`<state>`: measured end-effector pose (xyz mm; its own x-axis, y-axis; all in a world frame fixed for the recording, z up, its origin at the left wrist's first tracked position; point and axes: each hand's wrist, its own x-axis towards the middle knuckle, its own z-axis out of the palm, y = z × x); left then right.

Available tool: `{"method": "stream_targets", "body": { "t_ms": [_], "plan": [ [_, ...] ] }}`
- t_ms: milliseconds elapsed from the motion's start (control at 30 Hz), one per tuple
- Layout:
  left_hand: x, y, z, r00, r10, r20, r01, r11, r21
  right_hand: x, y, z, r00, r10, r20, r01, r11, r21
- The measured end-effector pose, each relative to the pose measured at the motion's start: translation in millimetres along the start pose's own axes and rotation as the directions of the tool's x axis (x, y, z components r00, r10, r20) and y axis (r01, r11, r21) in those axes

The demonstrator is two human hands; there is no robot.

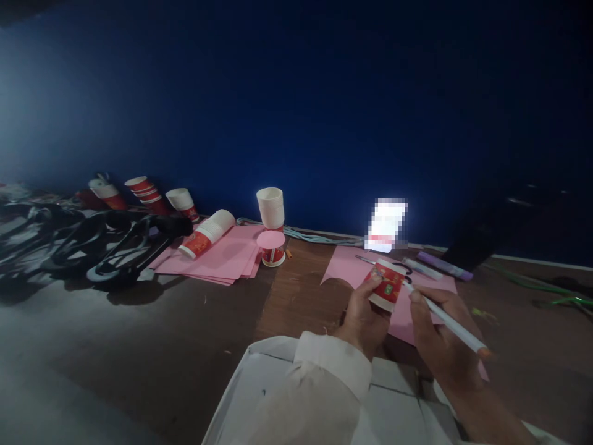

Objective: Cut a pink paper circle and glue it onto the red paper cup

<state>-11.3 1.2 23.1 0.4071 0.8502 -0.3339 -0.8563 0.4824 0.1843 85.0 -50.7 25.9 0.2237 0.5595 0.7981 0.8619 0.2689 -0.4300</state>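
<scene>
My left hand [364,312] is closed round a red paper cup [389,287] with a white rim, tilted above the table. In my right hand [447,337] is a white marker [451,322] with an orange end; its tip is close to the cup's right side, and I cannot tell if it touches. Under both hands lies a cut sheet of pink paper [340,266]. Scissors [402,271] with dark handles rest on it behind the cup, partly hidden. Beside them are a purple marker [445,266] and a whitish marker [422,268].
A bright phone [386,225], blurred out, leans at the back wall. Leftward stand a stack of paper cups [271,207], a cup with a pink disc [271,240], and pink sheets [217,266] under a lying cup stack [208,233]. Black straps [125,247] and more cups [147,193] are further left.
</scene>
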Motion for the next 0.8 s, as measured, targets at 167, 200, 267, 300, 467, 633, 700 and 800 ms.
{"method": "stream_targets", "body": {
  "t_ms": [167,200,267,300,467,633,700,800],
  "plan": [
    [0.1,-2.3,-1.8,1.0,-0.023,0.011,0.022,1.0,0.017,0.7,0.7,-0.3,0.999,0.032,-0.007,-0.032,0.999,-0.008],
    [0.2,-2.8,-2.3,1.0,-0.022,0.018,0.022,1.0,0.022,0.8,0.7,-0.3,0.999,0.036,-0.012,-0.036,0.999,-0.01],
    [0.7,-3.8,-3.3,0.999,-0.018,0.03,0.017,0.999,0.031,0.9,0.6,-0.3,0.999,0.04,-0.011,-0.04,0.999,-0.01],
    [1.1,-4.2,-3.7,0.999,-0.016,0.03,0.015,0.999,0.037,1.1,0.5,-0.3,0.999,0.039,-0.012,-0.039,0.999,-0.012],
    [3.5,-5.8,-5.3,0.999,-0.012,0.036,0.011,0.999,0.051,1.9,0.3,1.0,0.999,0.045,-0.017,-0.046,0.998,-0.038],
    [2.3,-5.5,-4.5,0.998,-0.002,0.06,0.0,0.999,0.041,1.7,2.2,2.6,0.999,0.03,-0.016,-0.03,0.999,-0.032],
    [1.4,-5.0,-3.5,0.998,-0.008,0.057,0.006,0.999,0.041,0.9,3.5,3.0,0.999,0.039,-0.014,-0.039,0.998,-0.038],
    [1.0,-4.3,-2.6,0.999,-0.02,0.039,0.018,0.999,0.049,-0.4,4.9,3.3,0.999,0.038,-0.02,-0.039,0.998,-0.043]
  ]
}}
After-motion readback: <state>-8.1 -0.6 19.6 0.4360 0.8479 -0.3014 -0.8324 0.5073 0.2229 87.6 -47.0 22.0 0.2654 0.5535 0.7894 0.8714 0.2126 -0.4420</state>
